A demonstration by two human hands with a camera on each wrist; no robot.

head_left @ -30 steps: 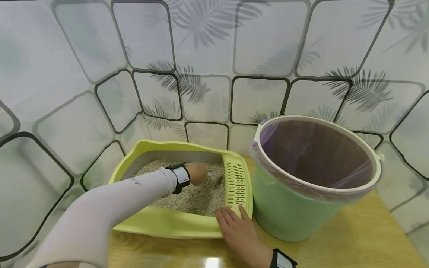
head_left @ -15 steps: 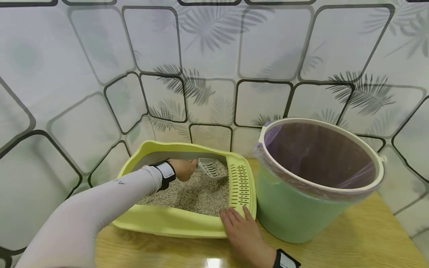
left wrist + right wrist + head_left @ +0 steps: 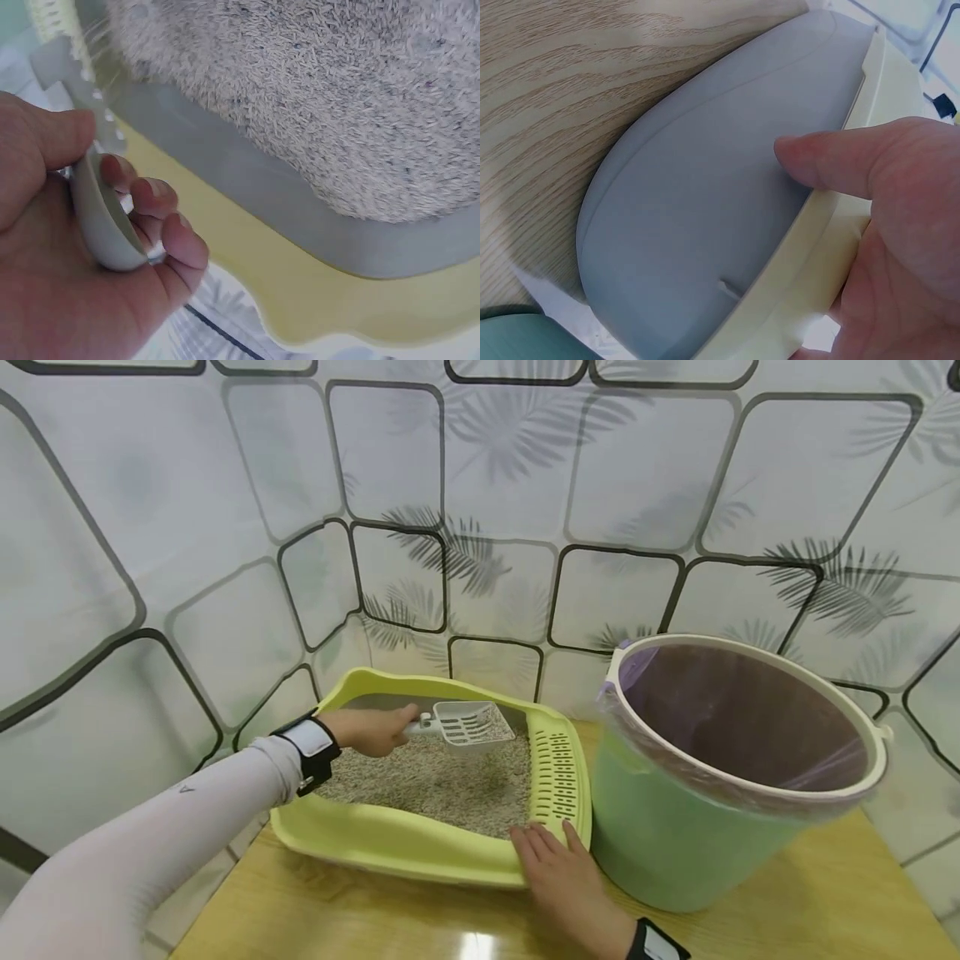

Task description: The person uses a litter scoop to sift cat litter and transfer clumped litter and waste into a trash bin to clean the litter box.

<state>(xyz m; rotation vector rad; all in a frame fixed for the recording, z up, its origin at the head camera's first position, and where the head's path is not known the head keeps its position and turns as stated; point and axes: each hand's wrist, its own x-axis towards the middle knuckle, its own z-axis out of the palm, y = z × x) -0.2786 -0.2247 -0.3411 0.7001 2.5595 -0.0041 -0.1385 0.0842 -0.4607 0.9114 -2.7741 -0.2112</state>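
Note:
My left hand (image 3: 375,732) grips the handle of a pale slotted litter scoop (image 3: 472,725), held level over the litter (image 3: 442,789) with some granules on its blade. In the left wrist view, the fingers curl round the rounded grey handle (image 3: 105,225). The yellow litter box (image 3: 397,847) has a grey base and a perforated ledge on its right. At its front right corner, my right hand (image 3: 566,885) grips the rim. The right wrist view has the thumb (image 3: 817,159) against the outer side of the box's grey base (image 3: 697,195), with most of the fingers hidden.
A green bucket (image 3: 667,843) with a white ring and a purple-tinted bag liner stands right beside the litter box. Both rest on a wooden tabletop (image 3: 360,918). Patterned curtain-like sheeting (image 3: 517,468) closes off the back and left side.
The scoop has come up out of the litter, and its blade is now above the surface. My left hand has drawn back leftward with it. The right hand keeps its hold on the rim.

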